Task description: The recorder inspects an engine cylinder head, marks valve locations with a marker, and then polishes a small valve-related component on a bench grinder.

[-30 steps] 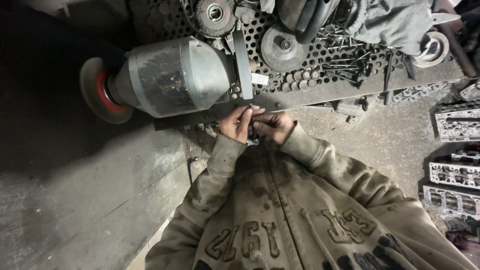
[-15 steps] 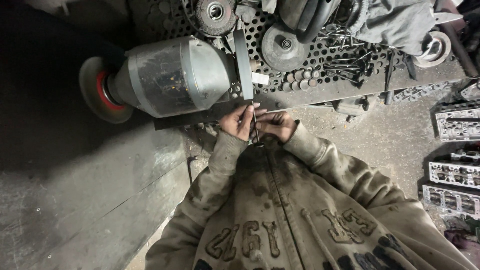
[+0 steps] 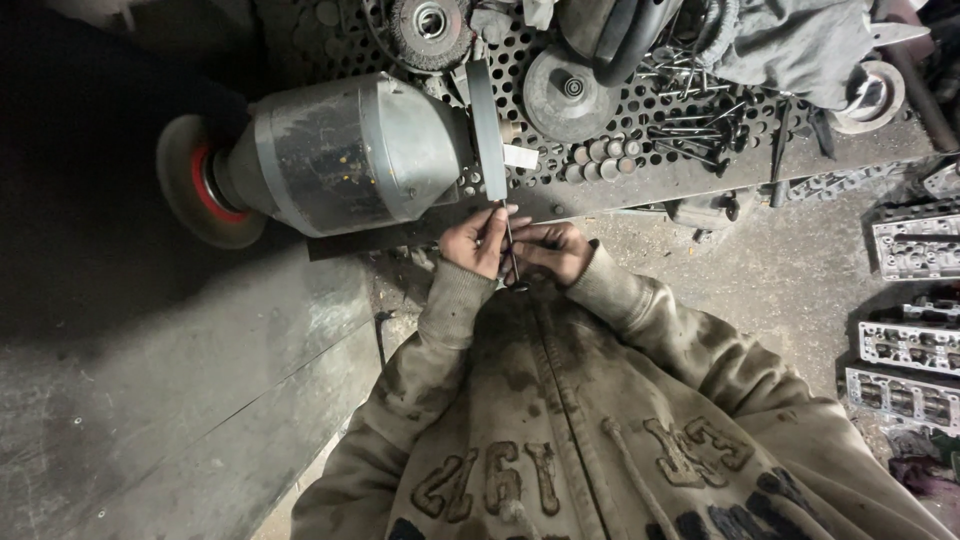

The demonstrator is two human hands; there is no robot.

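Looking down past my chest, I see both forearms in grimy, stained hoodie sleeves bent inward so that the two hands meet close in front of my body. My left hand (image 3: 478, 240) is curled, fingers folded round a thin dark metal rod (image 3: 509, 250) with the thumb laid along it. My right hand (image 3: 552, 250) is closed too, its fingertips pinching the same rod from the other side, so the hands touch one another around it. The rod stands nearly straight away from me between them: its near end pokes out just below the hands over my zip, and its far end reaches up to the edge of the grinding wheel (image 3: 486, 130) just beyond the fingers.

That wheel belongs to a bench grinder (image 3: 345, 155), whose big grey motor housing lies to the left of my hands and just past them. A worn wheel with a red hub (image 3: 200, 190) sits on its far left end.

Beyond the hands, the grinder rests on a perforated steel bench (image 3: 640, 170). Further off on it lie a wire brush wheel (image 3: 432, 28), a grey disc (image 3: 566, 92), a scatter of thin rods (image 3: 700, 125) and a crumpled grey cloth (image 3: 795, 45). Well to the right of my hands, grey cast engine parts (image 3: 915, 290) sit on the dusty concrete floor (image 3: 760, 270).
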